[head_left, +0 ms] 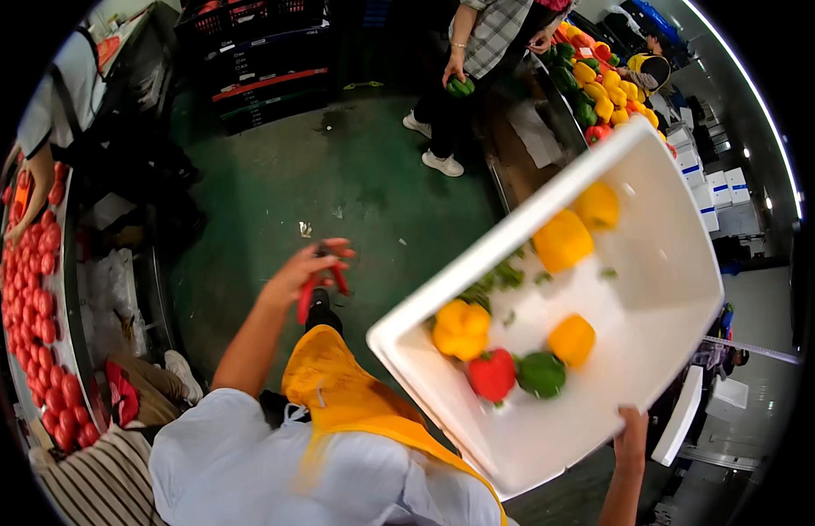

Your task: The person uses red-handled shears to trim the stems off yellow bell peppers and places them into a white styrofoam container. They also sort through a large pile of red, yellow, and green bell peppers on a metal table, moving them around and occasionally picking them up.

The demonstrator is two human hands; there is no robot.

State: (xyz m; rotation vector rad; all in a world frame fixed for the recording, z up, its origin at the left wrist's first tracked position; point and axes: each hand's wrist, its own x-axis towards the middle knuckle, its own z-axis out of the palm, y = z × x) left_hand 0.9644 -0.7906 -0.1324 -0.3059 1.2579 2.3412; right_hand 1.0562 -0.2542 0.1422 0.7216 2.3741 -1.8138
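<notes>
My left hand [304, 270] is closed around a pair of red-handled snips [313, 294], held out over the floor. On the right, a white foam box [662, 324] is tilted, its inside facing me. My right hand [631, 431] grips its lower right edge; some of those fingers are hidden. Inside lie several yellow bell peppers [561, 241], one red bell pepper [492, 375] and one green bell pepper [542, 375]. Green stem bits [504, 279] are scattered among them. A yellow apron [346, 381] hangs over my front.
At the far right, yellow, green and red peppers [611, 88] cover a table; beside it a co-worker's hand holds a green pepper [460, 86]. Red tomatoes [44, 302] fill the left table, where another person reaches in. Black crates [263, 66] are stacked at the back. Striped clothing [96, 478] shows close by my left.
</notes>
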